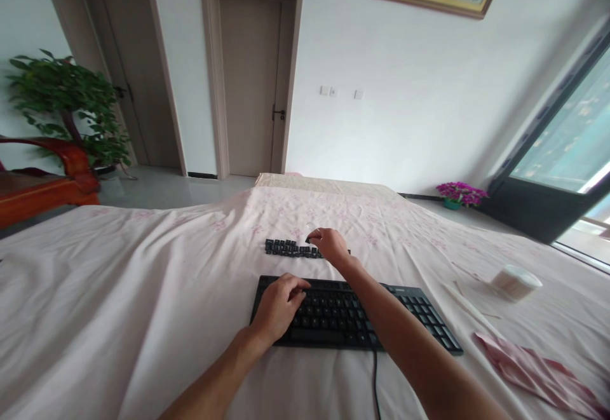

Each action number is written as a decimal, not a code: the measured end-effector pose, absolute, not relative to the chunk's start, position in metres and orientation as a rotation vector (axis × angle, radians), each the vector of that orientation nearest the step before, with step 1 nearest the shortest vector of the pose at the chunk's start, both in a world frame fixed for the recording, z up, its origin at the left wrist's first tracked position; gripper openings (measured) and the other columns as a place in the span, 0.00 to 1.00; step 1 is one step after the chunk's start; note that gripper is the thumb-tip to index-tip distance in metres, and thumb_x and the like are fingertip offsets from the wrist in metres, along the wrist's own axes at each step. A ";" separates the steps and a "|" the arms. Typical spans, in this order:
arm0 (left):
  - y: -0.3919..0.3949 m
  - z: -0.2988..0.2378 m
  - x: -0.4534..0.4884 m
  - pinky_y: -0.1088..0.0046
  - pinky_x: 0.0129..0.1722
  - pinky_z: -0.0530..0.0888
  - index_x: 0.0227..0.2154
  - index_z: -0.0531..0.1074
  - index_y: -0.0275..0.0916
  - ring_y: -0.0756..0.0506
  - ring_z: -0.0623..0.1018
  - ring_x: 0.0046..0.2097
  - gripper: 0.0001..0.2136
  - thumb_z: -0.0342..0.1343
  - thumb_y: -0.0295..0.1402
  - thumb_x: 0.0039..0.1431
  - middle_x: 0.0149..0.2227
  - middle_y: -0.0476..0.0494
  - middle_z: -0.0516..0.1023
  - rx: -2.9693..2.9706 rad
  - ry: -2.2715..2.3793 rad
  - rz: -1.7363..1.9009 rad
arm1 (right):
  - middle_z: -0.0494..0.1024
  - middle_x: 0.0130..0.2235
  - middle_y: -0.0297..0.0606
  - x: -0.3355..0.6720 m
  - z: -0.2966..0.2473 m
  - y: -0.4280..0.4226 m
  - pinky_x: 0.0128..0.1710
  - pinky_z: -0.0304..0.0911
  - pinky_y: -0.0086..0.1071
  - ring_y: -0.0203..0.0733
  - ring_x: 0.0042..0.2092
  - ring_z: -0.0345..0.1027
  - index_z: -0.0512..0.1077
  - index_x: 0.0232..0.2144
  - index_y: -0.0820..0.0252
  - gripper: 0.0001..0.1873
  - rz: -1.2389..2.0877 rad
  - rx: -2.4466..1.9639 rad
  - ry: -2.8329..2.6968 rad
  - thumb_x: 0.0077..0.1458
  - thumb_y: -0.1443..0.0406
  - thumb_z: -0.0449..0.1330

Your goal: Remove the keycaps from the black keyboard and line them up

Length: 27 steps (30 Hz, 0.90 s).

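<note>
A black keyboard lies on a pale floral cloth, its cable running toward me. My left hand rests over the keyboard's left part, fingers bent, with a small gap between thumb and index finger. I see nothing held in it. Beyond the keyboard, loose black keycaps stand in rows on the cloth. My right hand is at the right end of these rows, thumb and fingertips closed on a small dark keycap. My right forearm crosses over the keyboard and hides part of its keys.
To the right are a clear-wrapped round pack of cotton swabs, a few thin sticks and a folded pink cloth. The floral cloth has wrinkles. Farther off stand a wooden chair and potted flowers.
</note>
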State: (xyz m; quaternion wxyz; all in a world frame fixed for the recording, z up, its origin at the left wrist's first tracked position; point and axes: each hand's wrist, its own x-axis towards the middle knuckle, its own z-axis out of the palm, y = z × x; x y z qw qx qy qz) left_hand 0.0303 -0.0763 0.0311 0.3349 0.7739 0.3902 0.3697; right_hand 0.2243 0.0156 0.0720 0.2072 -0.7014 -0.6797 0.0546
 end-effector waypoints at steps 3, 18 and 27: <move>-0.077 0.033 0.030 0.73 0.43 0.69 0.36 0.76 0.42 0.48 0.75 0.39 0.11 0.51 0.25 0.53 0.38 0.48 0.77 2.036 1.026 0.952 | 0.80 0.35 0.33 0.221 0.071 0.034 0.33 0.58 0.27 0.40 0.39 0.72 0.79 0.36 0.49 0.10 0.141 -1.997 -1.924 0.52 0.62 0.58; -0.075 0.034 0.031 0.70 0.44 0.69 0.34 0.76 0.43 0.45 0.75 0.42 0.11 0.50 0.25 0.53 0.38 0.47 0.77 2.020 0.996 0.963 | 0.80 0.35 0.35 0.212 0.051 0.061 0.37 0.60 0.28 0.41 0.41 0.72 0.80 0.35 0.47 0.10 0.172 -2.073 -2.011 0.50 0.61 0.61; -0.074 0.032 0.031 0.71 0.44 0.69 0.34 0.76 0.43 0.46 0.75 0.42 0.11 0.50 0.25 0.54 0.38 0.47 0.77 2.035 0.994 0.963 | 0.80 0.36 0.38 0.210 0.053 0.059 0.36 0.59 0.28 0.42 0.41 0.72 0.79 0.36 0.51 0.10 0.162 -2.052 -1.987 0.53 0.61 0.59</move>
